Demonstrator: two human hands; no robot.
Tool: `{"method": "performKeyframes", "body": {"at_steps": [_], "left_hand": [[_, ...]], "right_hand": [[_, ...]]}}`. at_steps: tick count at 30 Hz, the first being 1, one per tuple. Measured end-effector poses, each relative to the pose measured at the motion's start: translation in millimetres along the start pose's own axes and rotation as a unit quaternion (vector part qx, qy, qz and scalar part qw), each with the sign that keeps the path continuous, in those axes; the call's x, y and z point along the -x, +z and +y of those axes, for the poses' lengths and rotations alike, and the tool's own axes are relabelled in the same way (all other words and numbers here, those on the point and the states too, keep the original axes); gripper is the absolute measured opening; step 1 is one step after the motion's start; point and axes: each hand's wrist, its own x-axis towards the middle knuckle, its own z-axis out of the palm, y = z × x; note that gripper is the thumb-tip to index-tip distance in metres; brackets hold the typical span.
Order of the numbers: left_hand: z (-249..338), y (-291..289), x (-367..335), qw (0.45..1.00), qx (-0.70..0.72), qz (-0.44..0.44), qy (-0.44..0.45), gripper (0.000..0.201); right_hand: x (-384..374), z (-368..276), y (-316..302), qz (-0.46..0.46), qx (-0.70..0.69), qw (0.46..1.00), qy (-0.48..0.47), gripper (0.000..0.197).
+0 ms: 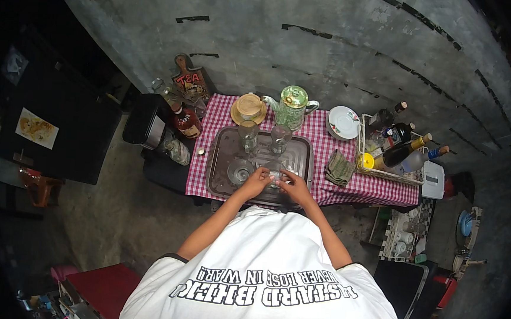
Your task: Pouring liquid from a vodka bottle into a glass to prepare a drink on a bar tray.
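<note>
Held glassware: a clear, colourless glass piece with a pale shine, its outline partly hidden by fingers, at the near edge of the tray, right of its middle.
Left hand: the person's left hand grips the piece's left side, fingers bent.
Right hand: the right hand grips the opposite side, fingertips close to the left hand's.
Tray: a dark brown tray with rounded corners and a raised rim lies beneath both hands.
Other glassware: a round clear glass dish sits just left of the hands; two clear drinking glasses stand at the far side.
Beyond the tray: a green patterned teapot stands on a pink-and-white checked tablecloth.
Right of the tray: a folded green-grey cloth.
</note>
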Motion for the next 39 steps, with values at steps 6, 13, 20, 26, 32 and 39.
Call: {"method": "performKeyframes", "body": {"at_steps": [6,13,20,26,32,39], "left_hand": [[-5,0,-2,1.000,0.007,-0.003,0.006,0.051],[1,-1,0,1.000,-0.004,-0.008,0.003,0.051],[7,0,3,1.000,0.017,-0.010,0.003,0.051],[11,-1,4,1.000,-0.001,-0.010,-0.003,0.050],[6,-1,1,1.000,0.007,-0.008,-0.006,0.051],[7,-1,0,1.000,-0.005,-0.005,-0.012,0.051]], "right_hand": [[-2,4,-2,-0.002,0.011,1.000,-0.002,0.061],[1,-1,-1,0.001,-0.004,1.000,0.005,0.061],[-2,5,-2,-0.003,-0.008,1.000,-0.009,0.060],[-1,2,-2,0.001,0.002,1.000,-0.005,0.059],[-2,2,-4,-0.005,0.011,1.000,0.002,0.059],[-3,2,-5,-0.006,0.022,1.000,-0.001,0.059]]}}
